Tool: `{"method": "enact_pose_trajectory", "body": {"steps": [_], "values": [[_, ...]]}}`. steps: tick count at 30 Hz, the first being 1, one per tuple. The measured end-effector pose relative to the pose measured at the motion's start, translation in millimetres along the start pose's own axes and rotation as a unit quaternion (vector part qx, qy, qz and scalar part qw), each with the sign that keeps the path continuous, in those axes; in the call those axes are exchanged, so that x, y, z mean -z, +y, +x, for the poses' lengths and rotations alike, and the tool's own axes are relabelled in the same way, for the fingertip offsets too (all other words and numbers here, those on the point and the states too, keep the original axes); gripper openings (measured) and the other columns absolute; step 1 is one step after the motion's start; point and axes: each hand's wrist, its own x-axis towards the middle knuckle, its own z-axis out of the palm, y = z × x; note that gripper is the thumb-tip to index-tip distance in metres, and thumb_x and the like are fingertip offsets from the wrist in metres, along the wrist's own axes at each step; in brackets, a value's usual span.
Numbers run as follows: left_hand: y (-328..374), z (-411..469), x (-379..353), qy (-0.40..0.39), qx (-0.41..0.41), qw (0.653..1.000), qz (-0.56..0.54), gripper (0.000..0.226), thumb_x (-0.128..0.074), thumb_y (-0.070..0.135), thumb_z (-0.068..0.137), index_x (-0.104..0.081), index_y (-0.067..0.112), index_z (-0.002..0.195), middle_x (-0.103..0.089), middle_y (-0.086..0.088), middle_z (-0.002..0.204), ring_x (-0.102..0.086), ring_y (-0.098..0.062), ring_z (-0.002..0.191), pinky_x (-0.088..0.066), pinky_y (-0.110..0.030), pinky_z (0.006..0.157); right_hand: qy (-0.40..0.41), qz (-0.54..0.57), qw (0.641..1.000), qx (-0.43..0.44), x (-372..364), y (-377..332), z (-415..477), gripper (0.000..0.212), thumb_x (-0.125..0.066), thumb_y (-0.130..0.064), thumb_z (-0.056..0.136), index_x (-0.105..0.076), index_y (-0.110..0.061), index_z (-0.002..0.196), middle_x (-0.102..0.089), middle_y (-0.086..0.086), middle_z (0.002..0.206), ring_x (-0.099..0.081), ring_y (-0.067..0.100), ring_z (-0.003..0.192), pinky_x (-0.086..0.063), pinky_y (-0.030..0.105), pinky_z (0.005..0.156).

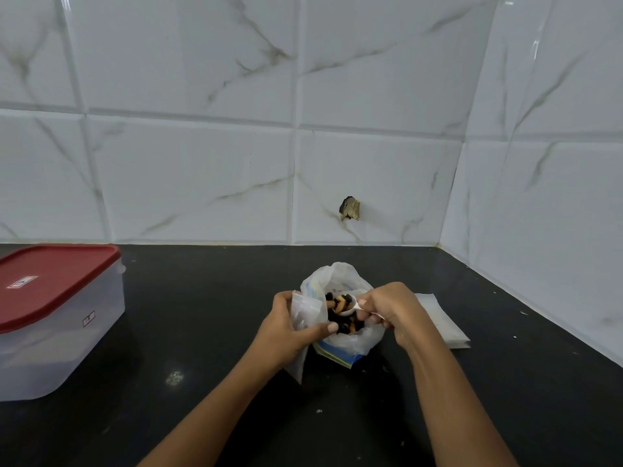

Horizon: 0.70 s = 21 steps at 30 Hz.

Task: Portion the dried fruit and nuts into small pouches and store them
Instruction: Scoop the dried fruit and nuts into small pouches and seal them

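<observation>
A big white plastic bag (337, 281) stands open on the black counter, full of dark dried fruit and tan nuts (344, 323). My left hand (286, 328) grips a small clear pouch (305, 313) by its mouth, just left of the bag. My right hand (392, 310) holds a white plastic spoon (349, 306) loaded with fruit and nuts over the bag's opening, close to the pouch's mouth.
A clear storage box with a red lid (50, 315) sits at the left on the black counter (202, 332). A flat stack of empty pouches (441, 323) lies right of the bag. White marble tiles close off the back and right side.
</observation>
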Motion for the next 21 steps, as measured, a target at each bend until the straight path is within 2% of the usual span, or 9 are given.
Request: {"method": "enact_pose_trajectory", "body": {"steps": [3, 6, 8, 10, 12, 14, 18, 21], "values": [[-0.2, 4.5, 9.0, 0.049, -0.023, 0.994, 0.094, 0.073, -0.079, 0.044, 0.065, -0.04, 0.019, 0.122, -0.048, 0.007, 0.113, -0.049, -0.006, 0.1, -0.041, -0.011, 0.068, 0.006, 0.009, 1.0, 0.005, 5.1, -0.2, 0.3, 0.02, -0.05, -0.005, 0.09, -0.067, 0.003, 0.097, -0.061, 0.003, 0.066, -0.044, 0.011, 0.057, -0.029, 0.023, 0.051], [1.8, 5.9, 14.8, 0.057, -0.054, 0.989, 0.126, 0.069, -0.076, 0.047, 0.066, -0.044, 0.019, 0.12, -0.046, 0.007, 0.111, -0.047, -0.005, 0.097, -0.038, -0.01, 0.065, 0.002, 0.016, 1.0, 0.011, 8.5, 0.7, -0.6, 0.02, -0.052, -0.005, 0.089, -0.067, 0.004, 0.098, -0.062, 0.008, 0.076, -0.046, 0.012, 0.059, -0.031, 0.023, 0.051], [3.6, 6.0, 17.7, 0.047, -0.079, 0.984, 0.152, 0.063, -0.073, 0.046, 0.071, -0.045, 0.021, 0.121, -0.046, 0.009, 0.109, -0.047, -0.005, 0.099, -0.039, -0.012, 0.071, 0.013, 0.026, 0.999, 0.038, 9.0, 2.9, 0.6, 0.014, -0.055, -0.003, 0.087, -0.068, 0.002, 0.091, -0.06, 0.01, 0.075, -0.048, 0.012, 0.059, -0.033, 0.021, 0.051], [4.0, 6.9, 20.4, 0.035, -0.105, 0.979, 0.173, 0.061, -0.071, 0.044, 0.075, -0.046, 0.022, 0.126, -0.047, 0.01, 0.113, -0.047, -0.006, 0.103, -0.041, -0.018, 0.084, 0.025, 0.036, 0.998, 0.055, 8.3, 5.1, 1.7, 0.011, -0.057, 0.0, 0.085, -0.067, 0.001, 0.081, -0.059, 0.013, 0.074, -0.048, 0.014, 0.059, -0.034, 0.02, 0.052], [4.3, 7.5, 22.7, 0.017, -0.12, 0.977, 0.178, 0.064, -0.071, 0.041, 0.076, -0.043, 0.024, 0.131, -0.047, 0.012, 0.12, -0.046, -0.005, 0.11, -0.041, -0.023, 0.093, 0.024, 0.048, 0.997, 0.051, 7.8, 5.5, 2.1, 0.013, -0.056, 0.002, 0.083, -0.066, 0.003, 0.075, -0.058, 0.015, 0.075, -0.046, 0.017, 0.063, -0.034, 0.022, 0.053], [5.0, 7.8, 23.8, -0.008, -0.126, 0.977, 0.169, 0.067, -0.072, 0.035, 0.077, -0.039, 0.026, 0.134, -0.046, 0.013, 0.125, -0.044, -0.004, 0.115, -0.039, -0.022, 0.096, 0.017, 0.071, 0.996, 0.041, 8.9, 4.7, 1.2, 0.016, -0.055, 0.002, 0.084, -0.065, 0.002, 0.072, -0.057, 0.014, 0.072, -0.045, 0.015, 0.061, -0.032, 0.022, 0.053], [4.8, 7.0, 22.5, -0.031, -0.118, 0.982, 0.144, 0.066, -0.071, 0.033, 0.078, -0.038, 0.026, 0.134, -0.045, 0.013, 0.124, -0.044, -0.004, 0.114, -0.038, -0.018, 0.091, 0.006, 0.138, 0.99, 0.037, 11.2, 0.2, -4.3, 0.009, -0.057, 0.004, 0.083, -0.066, 0.007, 0.081, -0.058, 0.014, 0.073, -0.046, 0.012, 0.056, -0.035, 0.019, 0.051], [3.7, 6.6, 22.5, -0.039, -0.096, 0.989, 0.104, 0.065, -0.074, 0.037, 0.074, -0.04, 0.029, 0.128, -0.048, 0.01, 0.123, -0.049, -0.005, 0.11, -0.044, -0.015, 0.081, -0.014, 0.163, 0.985, 0.057, 11.6, -5.0, -11.8, 0.011, -0.057, 0.003, 0.085, -0.067, 0.003, 0.086, -0.06, 0.009, 0.069, -0.048, 0.009, 0.056, -0.037, 0.013, 0.043]]}}
